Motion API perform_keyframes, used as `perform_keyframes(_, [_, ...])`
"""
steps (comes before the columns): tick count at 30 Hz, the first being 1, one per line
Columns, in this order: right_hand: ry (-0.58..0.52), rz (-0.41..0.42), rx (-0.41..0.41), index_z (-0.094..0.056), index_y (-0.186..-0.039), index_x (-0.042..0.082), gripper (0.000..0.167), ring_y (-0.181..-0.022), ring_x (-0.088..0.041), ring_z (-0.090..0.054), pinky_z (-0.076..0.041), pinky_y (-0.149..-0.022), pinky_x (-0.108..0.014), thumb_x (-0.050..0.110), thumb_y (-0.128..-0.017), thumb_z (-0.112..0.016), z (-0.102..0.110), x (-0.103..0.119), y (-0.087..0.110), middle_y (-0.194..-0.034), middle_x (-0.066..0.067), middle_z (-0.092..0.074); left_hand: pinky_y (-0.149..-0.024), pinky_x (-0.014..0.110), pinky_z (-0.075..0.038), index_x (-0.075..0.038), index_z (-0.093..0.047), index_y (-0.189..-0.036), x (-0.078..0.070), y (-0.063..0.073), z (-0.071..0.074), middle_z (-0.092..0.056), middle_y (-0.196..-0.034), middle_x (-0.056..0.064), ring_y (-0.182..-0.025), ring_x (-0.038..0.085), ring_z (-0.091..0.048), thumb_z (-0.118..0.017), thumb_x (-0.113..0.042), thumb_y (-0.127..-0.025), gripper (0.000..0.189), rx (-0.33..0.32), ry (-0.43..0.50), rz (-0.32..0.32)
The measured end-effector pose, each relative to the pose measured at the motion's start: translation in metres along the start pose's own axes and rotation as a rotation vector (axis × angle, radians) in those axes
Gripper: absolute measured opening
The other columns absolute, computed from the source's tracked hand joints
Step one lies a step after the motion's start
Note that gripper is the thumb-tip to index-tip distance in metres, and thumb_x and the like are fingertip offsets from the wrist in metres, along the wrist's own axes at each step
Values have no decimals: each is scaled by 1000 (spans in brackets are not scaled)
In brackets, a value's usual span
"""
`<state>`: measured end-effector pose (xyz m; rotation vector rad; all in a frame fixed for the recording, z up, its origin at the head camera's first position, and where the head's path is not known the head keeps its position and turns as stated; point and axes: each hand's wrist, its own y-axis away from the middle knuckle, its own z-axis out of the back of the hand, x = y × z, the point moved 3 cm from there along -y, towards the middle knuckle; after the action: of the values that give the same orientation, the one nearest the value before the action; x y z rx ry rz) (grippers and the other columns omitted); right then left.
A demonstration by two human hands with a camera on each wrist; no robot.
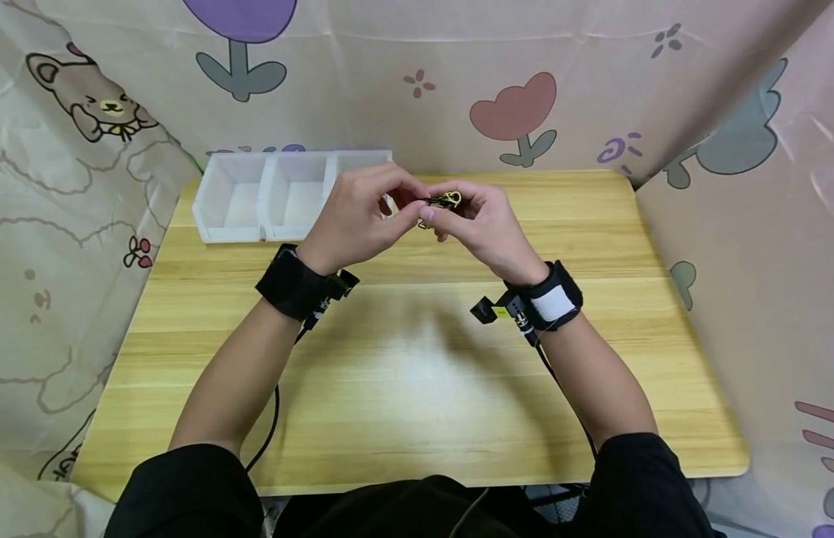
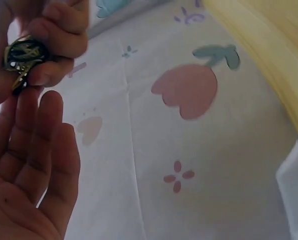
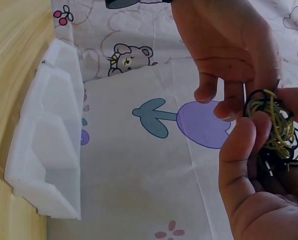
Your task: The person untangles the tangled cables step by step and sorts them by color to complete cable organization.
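A small tangle of thin yellow and black wires [image 1: 448, 200] is up off the table, between both hands. My right hand [image 1: 483, 228] holds the tangle, its fingers curled about the bundle. From the other side, my left hand [image 1: 365, 213] pinches the tangle's edge between thumb and forefinger; its other fingers are more relaxed. Loops and loose ends of the wires [image 3: 275, 130] stick out past the fingers in the right wrist view. The left wrist view shows the bundle [image 2: 26, 52] partly covered by fingers.
A white tray [image 1: 263, 213] with three compartments stands at the table's back left, just beyond my left hand. The wooden table [image 1: 417, 403] lies under both forearms. Printed cloth [image 1: 390, 112] hangs behind and along both sides. Cables run from both wrist cameras.
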<state>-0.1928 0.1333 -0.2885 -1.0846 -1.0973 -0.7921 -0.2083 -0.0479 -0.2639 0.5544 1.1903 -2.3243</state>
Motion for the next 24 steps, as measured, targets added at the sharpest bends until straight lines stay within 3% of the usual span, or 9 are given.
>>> perform_keyframes(6, [-43, 55, 0, -70, -111, -5, 19, -66, -22, -60, -53, -65, -31, 2, -93, -64, -2, 0, 0, -88, -13, -66, -56, 26, -49, -2, -70, -94, 2, 0, -1, -67, -82, 2, -71, 14, -61, -72, -5, -94, 4, 5, 147, 119])
perform_keyframes(11, [-64, 25, 13, -67, -111, -6, 20, -66, -19, -57, -53, -60, -30, 0, -96, -56, -3, -3, 2, -86, -13, -60, -53, 25, -48, -2, -66, -92, 5, 3, 0, -65, -80, 3, -69, 14, -61, -68, -6, -97, 6, -12, 132, 165])
perform_keyframes(15, [-59, -28, 6, -66, -110, -6, 21, -67, -18, -53, -52, -58, -29, 1, -97, -50, -3, -8, 3, -87, -13, -58, -56, 27, -48, -3, -68, -89, 5, 6, -1, -66, -78, 4, -69, 13, -62, -68, -8, -97, 9, -93, -142, 31])
perform_keyframes(19, [-81, -80, -20, -64, -105, -2, 20, -66, -18, -50, -51, -57, -29, 3, -98, -45, -4, -11, 3, -90, -12, -56, -50, 31, -46, -5, -69, -85, -2, 7, -4, -66, -77, 6, -62, 17, -62, -65, -9, -94, 11, -186, -473, -203])
perform_keyframes(21, [-97, -102, -37, -62, -100, 1, 16, -65, -19, -49, -51, -56, -30, 7, -99, -47, -5, -11, 2, -90, -11, -54, -44, 31, -43, -5, -68, -83, -5, 7, -6, -65, -75, 6, -56, 18, -59, -63, -8, -92, 11, -204, -554, -284])
perform_keyframes(24, [-70, -103, -64, -59, -94, 3, 20, -62, -21, -50, -52, -54, -33, 18, -104, -52, -7, -10, 1, -82, -11, -50, -40, 30, -39, -5, -65, -81, -8, 8, -8, -63, -73, 6, -49, 17, -53, -62, -7, -90, 10, -202, -610, -346])
